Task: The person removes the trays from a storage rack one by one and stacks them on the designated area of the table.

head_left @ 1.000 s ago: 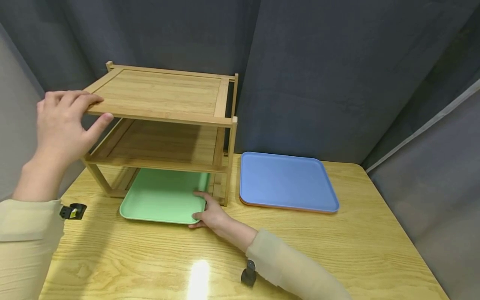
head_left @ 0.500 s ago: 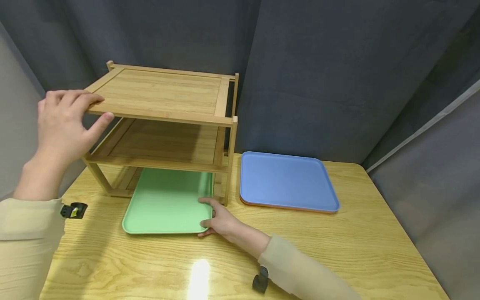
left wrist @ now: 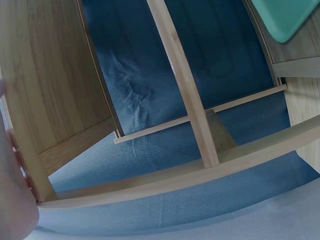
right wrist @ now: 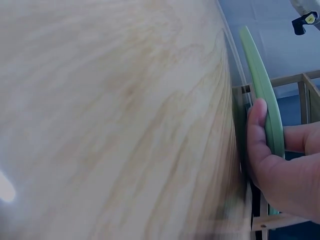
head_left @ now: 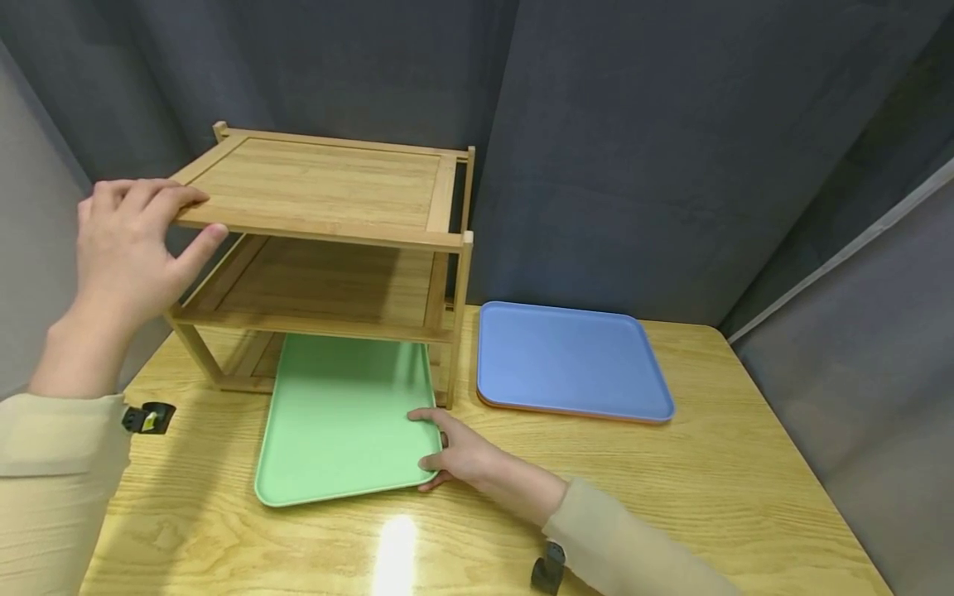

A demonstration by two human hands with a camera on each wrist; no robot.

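The right hand (head_left: 462, 455) pinched the near right corner of the flat mint-green plastic tray (head_left: 346, 418), which lay on the pale wooden table (head_left: 708, 497), partly under the two-tier bamboo shelf rack (head_left: 320, 240). The left hand (head_left: 127, 244) gripped the rack's top front-left corner. A blue rectangular tray (head_left: 566, 360) lay beside the rack.

Flat green tray (head_left: 344, 418) lies half under the bamboo shelf (head_left: 320, 248).

text on green tray (head_left: 339, 418): none readable
text on blue tray (head_left: 570, 360): none readable
text on wooden rack (head_left: 320, 194): none readable
text on bench (head_left: 671, 497): none, bare wood grain
small black clips: too small to tell
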